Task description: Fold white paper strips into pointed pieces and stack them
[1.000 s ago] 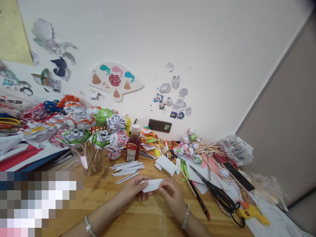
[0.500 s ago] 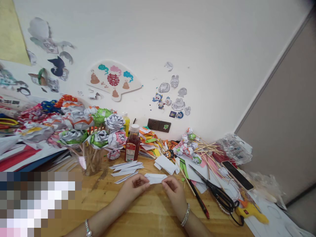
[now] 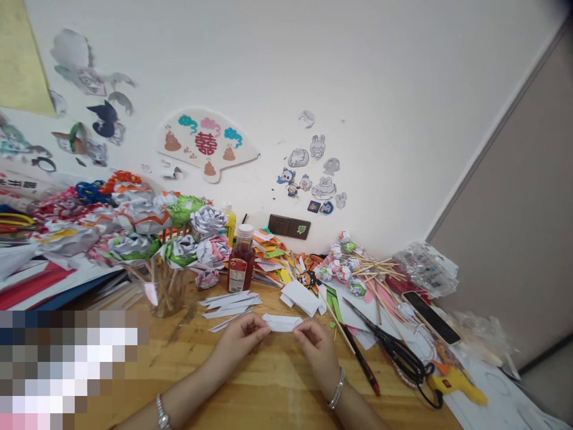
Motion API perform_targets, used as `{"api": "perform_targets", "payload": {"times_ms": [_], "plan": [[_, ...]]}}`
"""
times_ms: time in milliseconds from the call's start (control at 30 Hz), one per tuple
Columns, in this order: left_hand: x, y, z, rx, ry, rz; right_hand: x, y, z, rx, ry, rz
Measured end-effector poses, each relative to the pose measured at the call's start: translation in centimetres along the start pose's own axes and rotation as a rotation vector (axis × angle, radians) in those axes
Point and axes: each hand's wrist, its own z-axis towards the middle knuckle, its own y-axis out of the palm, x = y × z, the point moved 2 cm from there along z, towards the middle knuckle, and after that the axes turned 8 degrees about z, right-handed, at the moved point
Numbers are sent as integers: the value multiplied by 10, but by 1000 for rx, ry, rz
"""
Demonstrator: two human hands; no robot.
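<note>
L hand (image 3: 244,334) & R hand (image 3: 316,340), nearly closed, pinch opp ends of paper (image 3: 283,323), prob mid-fold; next move likely needs even pressure.

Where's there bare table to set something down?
Bare wooden table shows between the left hand and right hand, nearer than the white paper they hold; also between the left forearm and the glass jar. It's crowded on the right, with scissors, phone and yellow glue gun, and farther back around the brown bottle.
</note>
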Motion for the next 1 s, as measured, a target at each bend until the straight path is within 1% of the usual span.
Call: {"api": "perform_targets", "payload": {"times_ms": [300, 467, 633, 700, 833, 900, 1000], "plan": [[3, 1, -4, 17, 73, -1, 2, 2, 0, 23, 10, 48], [4, 4, -4, 9, 21, -58, 5, 3, 0, 3, 65, 130], [6, 6, -6, 35, 2, -70, 4, 3, -1, 24, 78, 125], [6, 6, -6, 37, 21, -75, 2, 3, -1, 34, 87, 114], [-1, 5, -4, 55, 103, -95, 2, 3, -1, 22, 97, 112], [-4, 5, -3, 50, 114, -66, 3, 3, -1, 15, 93, 105], [-6, 5, -3, -8, 83, 52, 5, 3, -2, 10, 94, 103]]}}
